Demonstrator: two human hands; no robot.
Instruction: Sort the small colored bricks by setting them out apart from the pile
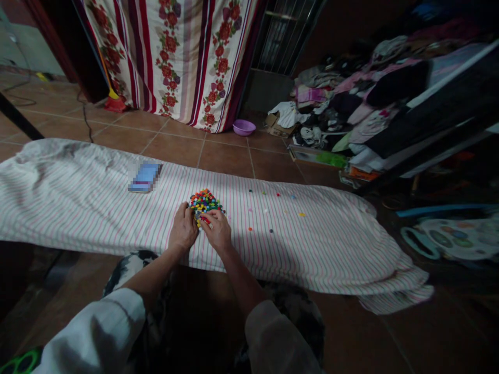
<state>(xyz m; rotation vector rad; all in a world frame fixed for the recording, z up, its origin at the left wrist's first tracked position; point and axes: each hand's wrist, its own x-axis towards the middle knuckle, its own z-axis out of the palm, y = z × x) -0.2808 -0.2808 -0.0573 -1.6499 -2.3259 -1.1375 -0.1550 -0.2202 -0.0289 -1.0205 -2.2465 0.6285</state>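
A heap of small multicoloured pieces [205, 200] lies on a striped cloth [331, 249] spread over a long low surface. Against the heap's left side rests my left hand [184, 228], its fingers together along the edge; whether anything is under them is hidden. My right hand [218, 231] reaches over the heap's front right, fingertips bent down among the pieces near some red ones. What those fingertips hold, if anything, is too small to tell. Right of the hands, several single pieces lie spread apart, among them a red one [278, 195], an orange one [250, 229] and a yellow one [302, 214].
A blurred blue flat item [145, 176] lies on the cloth at the left. Beyond, on the tiled floor, are a purple basin [244, 128], a floral curtain [169, 62], a red broom [116, 104] and a large clothes pile [343, 104]. Dark slanted bars flank the cloth.
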